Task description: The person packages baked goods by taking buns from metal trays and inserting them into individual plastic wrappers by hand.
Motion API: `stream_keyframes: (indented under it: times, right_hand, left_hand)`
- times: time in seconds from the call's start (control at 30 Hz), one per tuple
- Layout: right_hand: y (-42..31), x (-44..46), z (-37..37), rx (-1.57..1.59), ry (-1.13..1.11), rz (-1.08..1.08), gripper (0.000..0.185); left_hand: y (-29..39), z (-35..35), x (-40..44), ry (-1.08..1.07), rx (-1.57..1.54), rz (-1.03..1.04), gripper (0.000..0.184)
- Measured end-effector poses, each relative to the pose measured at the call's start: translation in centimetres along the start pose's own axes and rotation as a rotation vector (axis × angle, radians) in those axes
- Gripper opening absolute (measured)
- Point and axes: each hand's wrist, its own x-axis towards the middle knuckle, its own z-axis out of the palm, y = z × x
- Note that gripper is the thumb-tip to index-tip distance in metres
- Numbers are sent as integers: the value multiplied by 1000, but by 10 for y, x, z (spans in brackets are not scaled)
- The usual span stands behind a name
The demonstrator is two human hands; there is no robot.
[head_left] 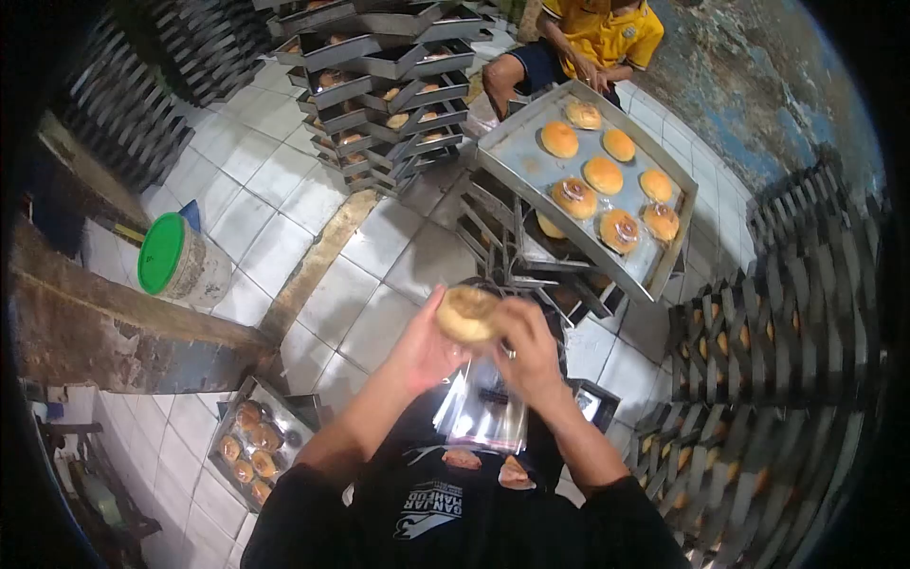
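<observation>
A round golden bun (pixel 463 317) is held up over my lap, slightly blurred. My left hand (pixel 424 347) is closed around its left side, with the thumb along the edge. The curled fingers of my right hand (pixel 531 353), which wears a ring, press on the bun's right side; they are a little smeared by motion. Below both hands, a stack of clear plastic bags (pixel 485 410) lies on my lap. Ahead to the right, a large metal tray (pixel 531 175) carries several buns, some in clear wrapping with a round label.
Under the tray stand more stacked trays (pixel 502 251). Tall tray stacks (pixel 389 71) rise ahead and at the right (pixel 758 379). A lidded bucket (pixel 201 270) is left, above a tray of wrapped buns (pixel 301 406). A person in a yellow shirt (pixel 607 38) sits beyond the large tray.
</observation>
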Motion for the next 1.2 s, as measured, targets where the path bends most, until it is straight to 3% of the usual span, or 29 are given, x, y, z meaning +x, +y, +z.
stream_keyframes:
  times: [0.03,0.1,0.13,0.2,0.23,0.3,0.37,0.43,0.47,0.5,0.57,0.6,0.7,0.73,0.83,0.97,1.0,1.1,1.13,1.17,1.2]
  right_hand:
    - [-7,2,-2,-2,-36,-57,34]
    - [-1,3,0,-45,-60,80,19]
    - [13,7,3,-2,-68,260,17]
    - [41,5,9,97,-103,628,22]
    - [47,8,9,27,-115,566,25]
    - [51,5,9,-107,-126,466,32]
    - [30,19,4,-83,-77,284,28]
    - [23,27,3,12,-22,186,30]
    - [29,32,-2,51,-54,283,27]
    - [43,34,-3,160,-131,612,29]
    - [58,42,-11,573,-99,959,32]
    - [60,35,-13,606,-143,927,33]
    - [42,-6,-3,803,-107,1132,36]
    - [57,-36,7,778,-171,1119,36]
    - [49,-68,25,887,-178,1391,25]
    - [48,-25,5,1075,97,1080,23]
    - [65,-12,-5,852,90,912,24]
    - [107,45,-32,39,158,421,28]
    - [110,54,-37,-191,144,264,32]
    - [113,68,-42,-419,134,101,37]
    - [103,69,-47,-442,47,243,41]
  left_hand:
    - [-3,-8,-3,44,17,-34,63]
    - [-5,-36,10,133,328,205,62]
    - [-1,-40,23,155,481,353,61]
    - [0,-23,13,117,615,332,59]
    - [1,-15,11,101,685,335,58]
    - [-7,-20,24,195,670,535,41]
    - [-11,-31,38,209,809,716,34]
    - [0,-11,33,305,868,674,31]
    - [4,-3,28,359,900,644,31]
    - [6,-8,32,398,887,665,31]
    - [15,-18,39,477,863,715,31]
    - [17,-19,30,463,1132,884,30]
    - [0,-39,-1,392,1151,785,30]
    - [-15,-69,4,391,968,652,26]
    - [-25,-83,3,340,548,330,19]
    - [-7,-48,42,21,241,432,17]
    - [-3,-29,48,19,189,422,34]
    - [-15,-3,54,54,491,512,51]
    - [-20,-14,50,-11,957,441,58]
    - [-31,-29,41,-86,1145,329,64]
    - [-41,-41,26,-201,1562,686,68]
